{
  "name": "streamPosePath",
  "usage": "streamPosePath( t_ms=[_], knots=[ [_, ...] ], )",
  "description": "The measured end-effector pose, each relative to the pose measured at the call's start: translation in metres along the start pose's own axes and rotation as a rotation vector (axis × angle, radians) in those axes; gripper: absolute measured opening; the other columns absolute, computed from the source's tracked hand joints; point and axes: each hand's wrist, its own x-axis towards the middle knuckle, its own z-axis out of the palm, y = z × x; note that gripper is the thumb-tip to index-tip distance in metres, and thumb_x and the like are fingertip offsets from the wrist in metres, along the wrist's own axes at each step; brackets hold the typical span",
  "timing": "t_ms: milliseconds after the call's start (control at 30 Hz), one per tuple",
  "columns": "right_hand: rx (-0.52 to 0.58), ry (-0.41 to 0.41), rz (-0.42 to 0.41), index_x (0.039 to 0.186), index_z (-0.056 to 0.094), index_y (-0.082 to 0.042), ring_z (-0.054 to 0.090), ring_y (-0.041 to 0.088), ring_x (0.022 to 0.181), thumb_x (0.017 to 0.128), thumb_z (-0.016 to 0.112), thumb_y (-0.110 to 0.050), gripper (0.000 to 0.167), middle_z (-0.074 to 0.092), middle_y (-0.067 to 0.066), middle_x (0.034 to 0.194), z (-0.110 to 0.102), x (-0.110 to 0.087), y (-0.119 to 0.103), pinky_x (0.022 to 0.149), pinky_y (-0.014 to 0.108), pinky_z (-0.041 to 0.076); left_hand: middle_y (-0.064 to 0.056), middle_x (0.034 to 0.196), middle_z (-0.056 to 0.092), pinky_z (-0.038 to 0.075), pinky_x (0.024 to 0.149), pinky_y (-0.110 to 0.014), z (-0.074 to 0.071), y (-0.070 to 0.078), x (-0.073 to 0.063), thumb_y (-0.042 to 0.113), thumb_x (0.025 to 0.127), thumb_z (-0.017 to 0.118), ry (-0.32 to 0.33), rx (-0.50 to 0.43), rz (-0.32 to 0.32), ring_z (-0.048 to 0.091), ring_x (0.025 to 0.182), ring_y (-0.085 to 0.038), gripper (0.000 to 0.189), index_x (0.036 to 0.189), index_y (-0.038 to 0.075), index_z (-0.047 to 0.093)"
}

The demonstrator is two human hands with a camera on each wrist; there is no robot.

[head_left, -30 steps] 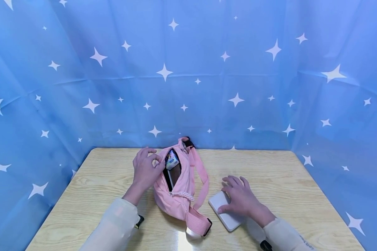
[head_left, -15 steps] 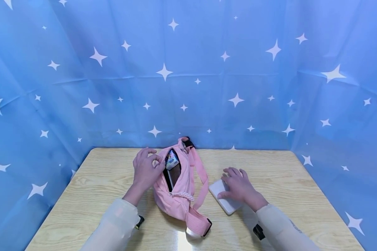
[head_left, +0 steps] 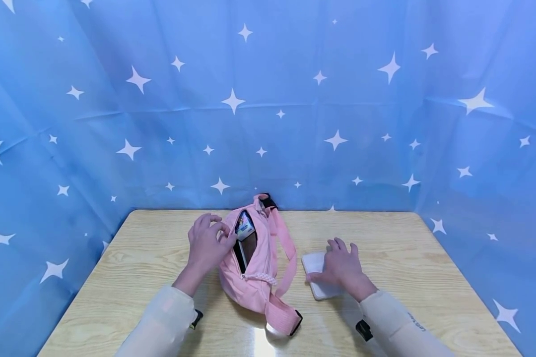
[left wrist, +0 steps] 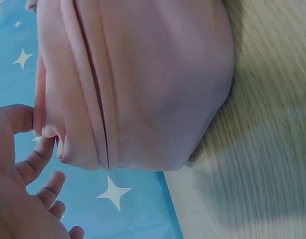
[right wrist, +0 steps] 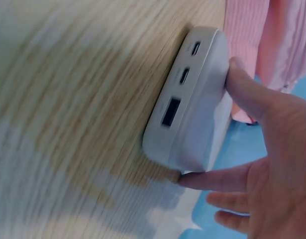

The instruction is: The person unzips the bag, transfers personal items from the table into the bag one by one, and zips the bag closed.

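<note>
A pink waist bag (head_left: 250,292) lies on the table with its zipped mouth gaping. Inside show a small packet with a colourful print (head_left: 244,227) and a dark flat thing with a pale edge (head_left: 248,248). My left hand (head_left: 207,245) pinches the fabric at the left rim of that mouth between thumb and index finger, as the left wrist view also shows. To the right of the bag, my right hand (head_left: 341,267) holds a white power bank (right wrist: 200,109) by its two sides, thumb against one and index finger against the other. Its port end faces the right wrist camera.
The bag's strap (head_left: 288,243) loops along its right side, and a wide strap end with a black buckle (head_left: 298,322) points toward me. The wooden table (head_left: 406,297) ends at a blue star-printed curtain (head_left: 277,134) behind and at both sides.
My right hand has shifted the power bank away from me across the table and turned it somewhat. The left hand and the bag have stayed nearly in place.
</note>
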Motion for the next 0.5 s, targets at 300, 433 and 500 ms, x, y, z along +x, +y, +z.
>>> streamPosePath(
  t_ms=[300, 433, 500],
  knots=[
    [0.066, 0.050, -0.021, 0.087, 0.071, -0.006, 0.037, 0.040, 0.136, 0.064, 0.075, -0.070, 0.067, 0.045, 0.018, 0.144, 0.003, 0.003, 0.001, 0.109, 0.072, 0.018, -0.010, 0.122, 0.055, 0.021, 0.109, -0.058, -0.001, 0.000, -0.010, 0.040, 0.083, 0.070, -0.002, 0.104, 0.005, 0.034, 0.135, -0.033, 0.031, 0.067, 0.017, 0.056],
    [0.111, 0.033, 0.014, 0.078, 0.067, -0.008, 0.044, 0.046, 0.130, 0.063, 0.075, -0.071, 0.065, 0.044, 0.021, 0.144, 0.005, 0.004, 0.005, 0.109, 0.075, 0.009, -0.010, 0.123, 0.056, 0.022, 0.109, -0.058, -0.001, 0.000, -0.011, 0.038, 0.084, 0.069, 0.001, 0.106, 0.018, 0.035, 0.135, -0.032, 0.030, 0.065, 0.018, 0.056],
    [0.119, 0.027, 0.029, 0.072, 0.064, -0.010, 0.049, 0.047, 0.123, 0.064, 0.073, -0.072, 0.063, 0.046, 0.022, 0.141, 0.006, 0.005, 0.007, 0.109, 0.076, 0.007, -0.010, 0.123, 0.056, 0.022, 0.109, -0.058, 0.000, 0.000, -0.011, 0.037, 0.083, 0.070, 0.014, 0.099, 0.028, 0.035, 0.135, -0.033, 0.029, 0.064, 0.018, 0.057]
  ],
)
